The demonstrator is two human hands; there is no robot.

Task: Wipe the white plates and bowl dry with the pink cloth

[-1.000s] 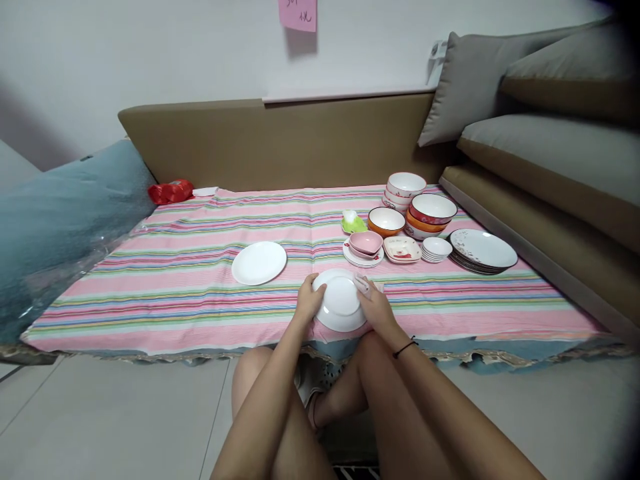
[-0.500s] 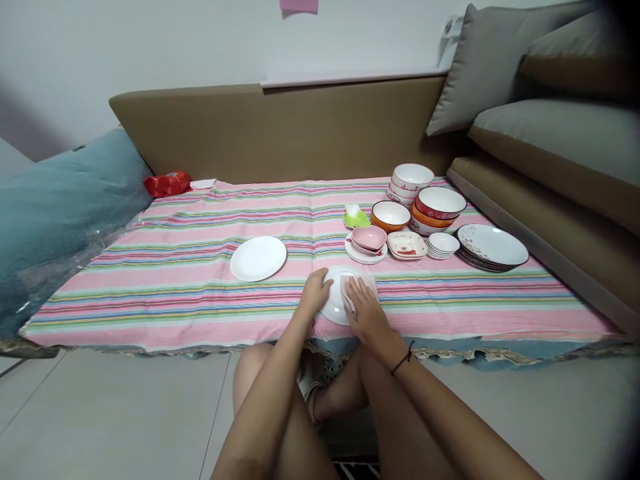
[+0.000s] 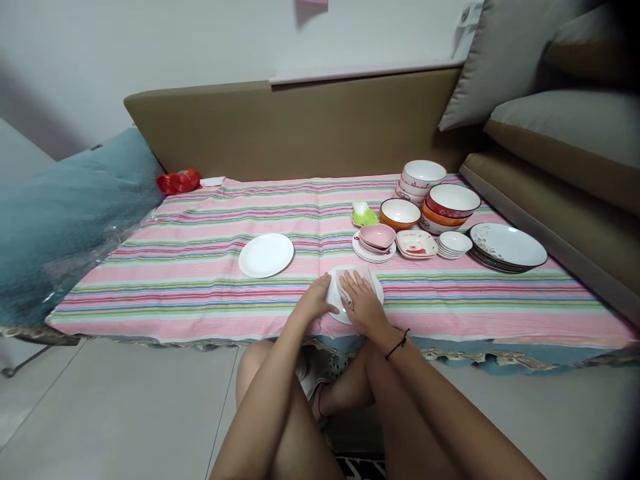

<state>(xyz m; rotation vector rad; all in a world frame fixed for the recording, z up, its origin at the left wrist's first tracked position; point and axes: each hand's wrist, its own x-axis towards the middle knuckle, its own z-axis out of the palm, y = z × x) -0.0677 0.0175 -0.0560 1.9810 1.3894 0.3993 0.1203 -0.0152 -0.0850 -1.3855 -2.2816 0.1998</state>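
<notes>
A white plate (image 3: 376, 291) lies flat on the striped cloth (image 3: 200, 293) near the front edge. My left hand (image 3: 316, 303) rests on the plate's left rim, fingers curled over it. My right hand (image 3: 361, 302) presses a small white-and-pink cloth (image 3: 341, 288) onto the plate's face, fingers laid close together over it. A second white plate (image 3: 266, 255) sits alone to the left.
To the right stand stacked bowls (image 3: 423, 175), red and orange bowls (image 3: 453, 203), an orange bowl (image 3: 399, 214), a pink dish on saucers (image 3: 377, 239), small dishes (image 3: 454, 243) and a patterned plate stack (image 3: 507, 246). A green dish (image 3: 364, 214), a red bag (image 3: 179, 181), a teal cushion (image 3: 60, 213) and sofa cushions (image 3: 550, 120) surround them.
The plate, held tilted up a second ago, now lies flat on the cloth. My right hand has slid from the plate's right rim onto its face with the cloth under it.
</notes>
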